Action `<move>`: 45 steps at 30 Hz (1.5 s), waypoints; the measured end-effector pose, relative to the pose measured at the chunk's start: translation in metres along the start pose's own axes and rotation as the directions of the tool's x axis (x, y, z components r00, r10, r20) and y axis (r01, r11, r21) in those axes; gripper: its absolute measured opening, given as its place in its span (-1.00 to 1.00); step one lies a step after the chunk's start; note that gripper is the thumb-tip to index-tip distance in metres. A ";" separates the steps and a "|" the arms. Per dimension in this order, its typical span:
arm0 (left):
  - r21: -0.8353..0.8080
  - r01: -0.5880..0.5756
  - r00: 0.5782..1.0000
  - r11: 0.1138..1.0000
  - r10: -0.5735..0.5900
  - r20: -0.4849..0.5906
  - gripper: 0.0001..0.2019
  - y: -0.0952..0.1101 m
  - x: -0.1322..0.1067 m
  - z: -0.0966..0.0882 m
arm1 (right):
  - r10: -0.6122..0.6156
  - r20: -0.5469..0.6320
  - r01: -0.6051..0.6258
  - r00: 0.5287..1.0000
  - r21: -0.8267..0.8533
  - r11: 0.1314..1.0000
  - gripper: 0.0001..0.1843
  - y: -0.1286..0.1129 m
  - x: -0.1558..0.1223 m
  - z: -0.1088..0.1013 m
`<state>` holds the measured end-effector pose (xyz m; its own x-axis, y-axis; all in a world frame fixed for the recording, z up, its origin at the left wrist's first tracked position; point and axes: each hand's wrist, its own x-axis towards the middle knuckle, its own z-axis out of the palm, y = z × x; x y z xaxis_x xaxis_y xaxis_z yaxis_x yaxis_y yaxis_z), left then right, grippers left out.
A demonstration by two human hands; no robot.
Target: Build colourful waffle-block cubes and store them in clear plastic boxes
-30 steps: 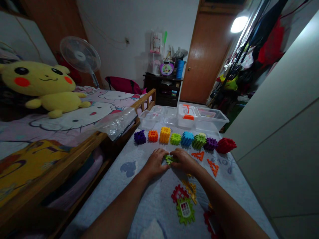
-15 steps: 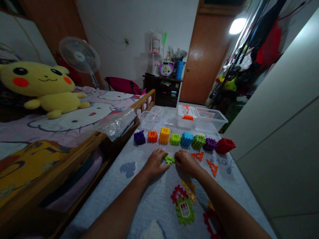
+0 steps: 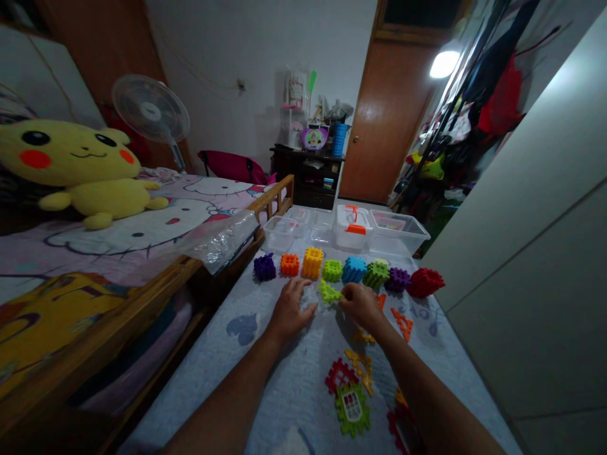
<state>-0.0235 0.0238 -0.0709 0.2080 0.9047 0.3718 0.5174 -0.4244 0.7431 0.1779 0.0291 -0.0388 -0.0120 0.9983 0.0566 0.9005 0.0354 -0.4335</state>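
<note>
My right hand (image 3: pixel 359 303) pinches one end of a light green triangular building piece (image 3: pixel 328 292), just in front of a row of stacked blocks. To the left of that piece, my left hand (image 3: pixel 291 308) rests over the cloth with its fingers apart and holds nothing. Orange triangular pieces (image 3: pixel 403 323) lie to the right of my right hand. Nearer to me are a yellow triangular piece (image 3: pixel 361 370), a red square piece (image 3: pixel 340 374) and a green square piece with a white window (image 3: pixel 353 409). My right forearm partly covers another red piece (image 3: pixel 397 430).
Sorted stacks stand in a row, among them a purple one (image 3: pixel 264 268), a yellow one (image 3: pixel 313 263) and a red one (image 3: pixel 427 282). Behind them are clear plastic boxes (image 3: pixel 398 229) and a lidded box (image 3: pixel 353 227). A wooden bed rail (image 3: pixel 190 268) runs along the left.
My left hand has let go of the green piece and opened, moving slightly left. My right hand has lifted and turned the piece, shifting a little to the right and away from me.
</note>
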 end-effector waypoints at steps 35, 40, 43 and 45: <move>0.043 -0.097 0.995 0.994 0.097 0.003 -0.73 0.009 -0.002 0.000 | 0.410 -0.388 -0.351 0.825 0.217 0.911 -0.79 -0.038 0.036 0.032; 0.051 -0.084 0.996 0.995 0.082 0.025 -0.73 0.008 -0.002 0.000 | 0.394 -0.377 -0.348 0.838 0.187 0.919 -0.79 -0.037 0.034 0.030; 0.059 -0.082 0.996 0.995 0.080 0.035 -0.73 0.008 -0.002 0.001 | 0.387 -0.376 -0.345 0.842 0.175 0.922 -0.78 -0.036 0.034 0.029; 0.064 -0.086 0.996 0.994 0.084 0.040 -0.73 0.007 -0.002 0.001 | 0.381 -0.373 -0.342 0.846 0.167 0.925 -0.78 -0.035 0.033 0.028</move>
<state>-0.0196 0.0187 -0.0670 0.2833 0.8668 0.4103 0.5499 -0.4974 0.6710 0.1334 0.0621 -0.0470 0.4947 0.8411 0.2184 0.7640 -0.3012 -0.5705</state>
